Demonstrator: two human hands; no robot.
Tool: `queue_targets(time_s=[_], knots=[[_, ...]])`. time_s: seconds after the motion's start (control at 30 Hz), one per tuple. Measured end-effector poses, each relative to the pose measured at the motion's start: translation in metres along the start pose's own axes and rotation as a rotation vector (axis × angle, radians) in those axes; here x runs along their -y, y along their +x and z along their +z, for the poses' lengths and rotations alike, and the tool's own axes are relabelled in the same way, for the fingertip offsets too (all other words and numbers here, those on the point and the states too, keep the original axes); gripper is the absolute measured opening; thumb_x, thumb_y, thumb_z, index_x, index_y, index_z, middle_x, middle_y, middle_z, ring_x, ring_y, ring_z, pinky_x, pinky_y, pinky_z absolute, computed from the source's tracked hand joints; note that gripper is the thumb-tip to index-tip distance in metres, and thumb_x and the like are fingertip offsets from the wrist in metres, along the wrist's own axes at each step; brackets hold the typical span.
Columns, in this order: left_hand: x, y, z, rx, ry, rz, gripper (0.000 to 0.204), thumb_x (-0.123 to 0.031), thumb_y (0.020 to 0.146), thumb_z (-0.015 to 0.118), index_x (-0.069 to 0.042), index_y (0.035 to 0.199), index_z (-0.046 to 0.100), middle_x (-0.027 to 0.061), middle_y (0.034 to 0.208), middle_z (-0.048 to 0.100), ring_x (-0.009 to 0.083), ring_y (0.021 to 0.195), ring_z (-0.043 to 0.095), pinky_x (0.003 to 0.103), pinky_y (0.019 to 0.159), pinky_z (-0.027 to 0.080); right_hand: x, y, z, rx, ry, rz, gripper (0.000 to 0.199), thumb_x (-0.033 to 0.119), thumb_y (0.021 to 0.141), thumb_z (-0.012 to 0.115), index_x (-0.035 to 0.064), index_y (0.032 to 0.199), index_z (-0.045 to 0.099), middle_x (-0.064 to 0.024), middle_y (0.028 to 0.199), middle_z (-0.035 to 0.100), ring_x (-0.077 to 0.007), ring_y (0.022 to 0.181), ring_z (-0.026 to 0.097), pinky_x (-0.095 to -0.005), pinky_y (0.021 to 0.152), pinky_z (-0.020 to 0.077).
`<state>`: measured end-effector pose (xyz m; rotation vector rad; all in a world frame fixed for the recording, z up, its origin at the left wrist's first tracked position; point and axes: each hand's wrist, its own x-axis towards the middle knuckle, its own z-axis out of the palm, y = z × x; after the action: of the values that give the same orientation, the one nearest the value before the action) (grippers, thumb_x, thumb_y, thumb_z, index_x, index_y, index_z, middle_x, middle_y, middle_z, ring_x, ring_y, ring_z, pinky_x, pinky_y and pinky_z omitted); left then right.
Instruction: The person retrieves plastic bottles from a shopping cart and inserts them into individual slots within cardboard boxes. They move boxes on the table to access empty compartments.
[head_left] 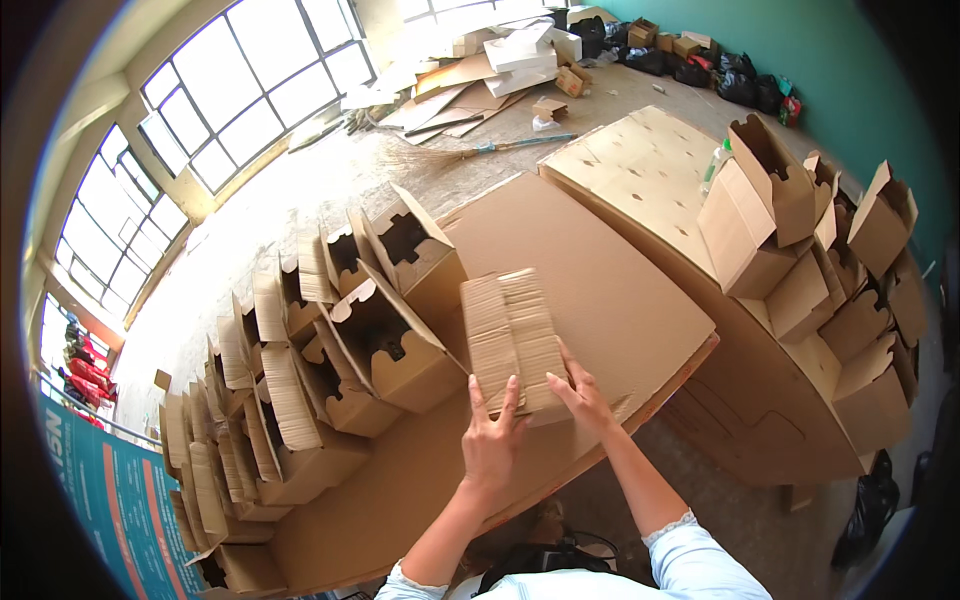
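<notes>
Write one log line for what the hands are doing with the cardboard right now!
left hand: on stack of flat cardboard pieces | right hand: on same stack | stack: on cardboard sheet | folded boxes: left

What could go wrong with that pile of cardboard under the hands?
The tall stack of flat brown corrugated cardboard pieces could slide apart, since the left hand and right hand only press its near end. It also lies close to the edge of the big brown cardboard sheet, so pieces might drop to the floor.

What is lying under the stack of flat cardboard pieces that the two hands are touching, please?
The stack of flat cardboard pieces lies on a large cardboard sheet. The left hand and right hand rest on its near end. Whatever supports the sheet is covered.
</notes>
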<state>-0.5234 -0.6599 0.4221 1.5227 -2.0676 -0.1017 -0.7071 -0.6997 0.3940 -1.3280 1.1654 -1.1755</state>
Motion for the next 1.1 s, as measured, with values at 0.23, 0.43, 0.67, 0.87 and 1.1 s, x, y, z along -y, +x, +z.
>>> queue_targets(time_s=[0.23,0.43,0.67,0.87,1.1], knots=[[0.011,0.03,0.007,-0.033,0.143,-0.067,0.06,-0.017,0.088,0.068,-0.024,0.145,0.05,0.0426,0.137,0.041,0.0402,0.068,0.068,0.04,0.058,0.056,-0.023,0.096,0.002,0.157,0.1,-0.11,0.057,0.029,0.099,0.049,0.0033,0.149,0.039,-0.0163,0.151,0.044,-0.0259,0.142,0.038,-0.0362,0.116,0.0302],[-0.005,0.066,-0.002,0.064,0.276,-0.175,0.055,-0.016,0.08,0.076,-0.011,0.133,0.061,0.038,0.124,0.056,0.0456,0.094,0.066,0.045,0.081,0.055,0.001,0.119,-0.015,0.143,-0.262,0.017,0.047,0.033,0.101,0.048,0.0075,0.142,0.051,-0.019,0.136,0.057,-0.0357,0.127,0.052,-0.0411,0.104,0.0431],[0.006,0.061,0.012,0.025,0.301,-0.071,0.054,-0.028,0.085,0.074,-0.014,0.135,0.059,0.0363,0.128,0.055,0.0415,0.083,0.069,0.042,0.07,0.057,0.133,0.132,-0.322,-1.028,-1.518,-0.708,0.06,0.013,0.082,0.068,0.0035,0.138,0.047,-0.0194,0.137,0.053,-0.0349,0.13,0.047,-0.0426,0.112,0.0354],[0.03,0.048,0.006,0.083,0.43,-0.051,0.059,-0.031,0.091,0.066,-0.013,0.144,0.049,0.0376,0.132,0.051,0.0347,0.076,0.071,0.037,0.062,0.058,0.124,0.161,-0.418,-0.858,-1.755,-0.004,0.02,0.013,0.087,0.057,0.0136,0.098,0.074,-0.01,0.11,0.072,-0.0266,0.121,0.059,-0.0457,0.11,0.0331],[0.01,0.058,0.031,0.063,0.551,0.058,0.063,-0.012,0.081,0.061,-0.005,0.143,0.049,0.0444,0.127,0.051,0.0244,0.064,0.071,0.026,0.05,0.054,0.16,0.083,-0.514,-1.262,-1.915,-0.793,0.018,0.01,0.082,0.062,0.0073,0.099,0.07,-0.0168,0.112,0.064,-0.0348,0.109,0.058,-0.0463,0.097,0.0437]])
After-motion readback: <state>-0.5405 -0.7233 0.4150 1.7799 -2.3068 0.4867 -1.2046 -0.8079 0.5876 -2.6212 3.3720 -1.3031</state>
